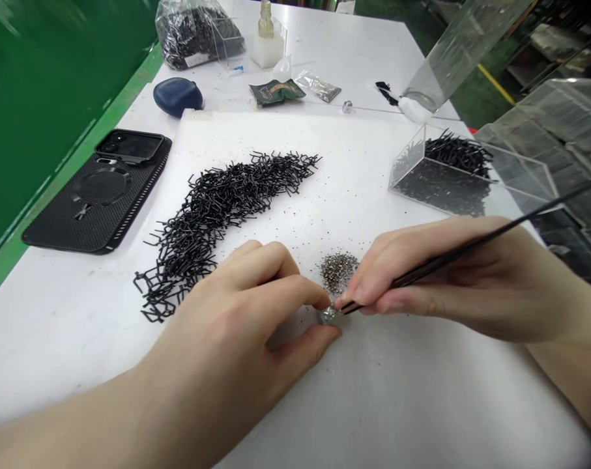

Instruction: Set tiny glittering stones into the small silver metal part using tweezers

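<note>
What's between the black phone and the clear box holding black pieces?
The head view shows a curved heap of bent black pieces there, then speckled white surface up to the box.

Over the white surface, I have my left grip holding a small shiny piece between thumb and forefinger, while my right grip steadies a slim black tool with its tip at that piece. Just beyond, my camera shows a patch of tiny glinting grains. I see a curved heap of bent black pieces to the left, a black-cased phone beyond it, and a clear box beyond my right grip.
</note>
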Demonstrator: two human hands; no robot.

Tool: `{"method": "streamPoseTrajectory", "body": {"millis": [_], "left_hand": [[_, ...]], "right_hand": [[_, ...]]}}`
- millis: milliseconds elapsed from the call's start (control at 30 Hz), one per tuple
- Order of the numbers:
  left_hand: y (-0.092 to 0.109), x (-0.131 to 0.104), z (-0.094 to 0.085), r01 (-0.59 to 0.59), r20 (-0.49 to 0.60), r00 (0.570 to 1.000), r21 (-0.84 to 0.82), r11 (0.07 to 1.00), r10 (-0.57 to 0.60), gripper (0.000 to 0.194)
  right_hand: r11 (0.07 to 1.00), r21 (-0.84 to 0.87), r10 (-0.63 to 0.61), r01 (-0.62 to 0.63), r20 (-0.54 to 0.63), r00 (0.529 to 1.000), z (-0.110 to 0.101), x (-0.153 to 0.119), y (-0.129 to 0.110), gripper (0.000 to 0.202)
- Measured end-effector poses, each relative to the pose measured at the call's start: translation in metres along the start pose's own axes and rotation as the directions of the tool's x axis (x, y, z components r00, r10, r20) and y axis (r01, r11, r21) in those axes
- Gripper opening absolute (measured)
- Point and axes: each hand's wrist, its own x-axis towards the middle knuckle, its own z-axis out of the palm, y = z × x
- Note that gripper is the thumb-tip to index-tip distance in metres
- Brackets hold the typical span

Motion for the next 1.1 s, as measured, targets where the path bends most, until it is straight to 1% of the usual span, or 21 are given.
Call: {"method": "streamPoseTrajectory", "body": {"millis": [167, 267, 367, 467, 667, 867, 1100], "left_hand": [[0.0002, -0.0002, -0.0012, 0.013, 0.019, 1.000, -0.001, 1.000, -0.013, 0.020], [0.0006, -0.0003, -0.0038, 0.004, 0.004, 1.000, -0.012, 1.000, -0.004, 0.019], [0.0009, -0.0002, -0.0048, -0.004, 0.016, 1.000, -0.015, 1.000, 0.004, 0.017], [0.0005, 0.0000, -0.0033, -0.012, 0.020, 1.000, -0.022, 1.000, 0.013, 0.017], [-0.0001, -0.0020, -0.0008, 0.000, 0.031, 1.000, -0.023, 1.000, 0.000, 0.016], [-0.0033, -0.0083, 0.0031, -0.011, -0.026, 1.000, -0.096, 0.995, 0.008, 0.019], [-0.0028, -0.0077, 0.0021, -0.005, -0.003, 1.000, -0.103, 0.995, 0.005, 0.014]], "right_hand": [[1.000, -0.002, -0.011, 0.011, 0.006, 1.000, 0.0002, -0.0009, 0.0003, 0.009], [1.000, 0.006, -0.002, 0.002, 0.008, 1.000, 0.0000, -0.0008, 0.0013, 0.010], [1.000, 0.018, 0.015, -0.015, 0.017, 1.000, 0.0004, -0.0008, 0.0021, 0.009], [0.999, 0.030, 0.032, -0.033, 0.009, 0.999, 0.0010, -0.0011, 0.0018, 0.009], [0.999, 0.033, 0.024, -0.024, 0.012, 1.000, 0.0005, -0.0014, 0.0013, 0.008], [0.999, 0.045, 0.026, -0.026, 0.018, 1.000, -0.0005, -0.0005, 0.0022, 0.014], [0.999, 0.027, 0.036, -0.037, 0.017, 0.999, -0.0011, -0.0001, 0.0017, 0.009]]}}
